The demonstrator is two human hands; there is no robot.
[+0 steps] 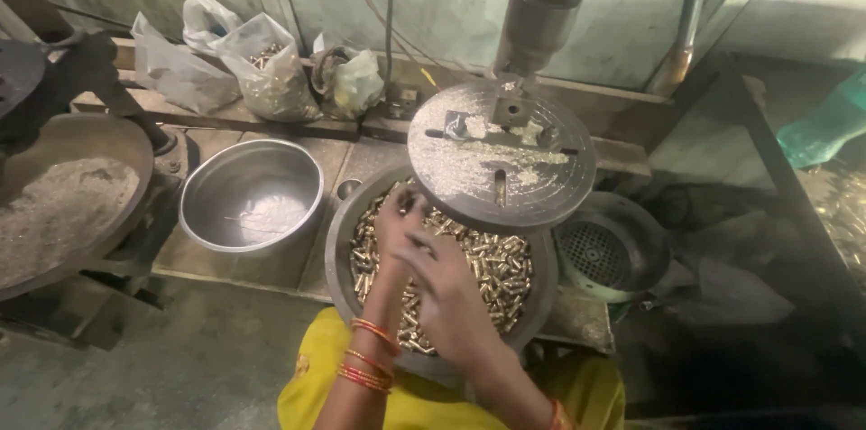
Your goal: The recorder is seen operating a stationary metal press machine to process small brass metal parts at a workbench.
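Both hands work over one round pan (341, 254) heaped with small brass pieces (492, 272), too many to count. Left hand (397, 224) pinches one piece; right hand (451, 295) hovers, fingers loosely curled, grip unclear. One drill table (502, 155) overhangs the pan's far rim. One steel bowl (251, 195) sits just left; three bags (271, 69) behind.
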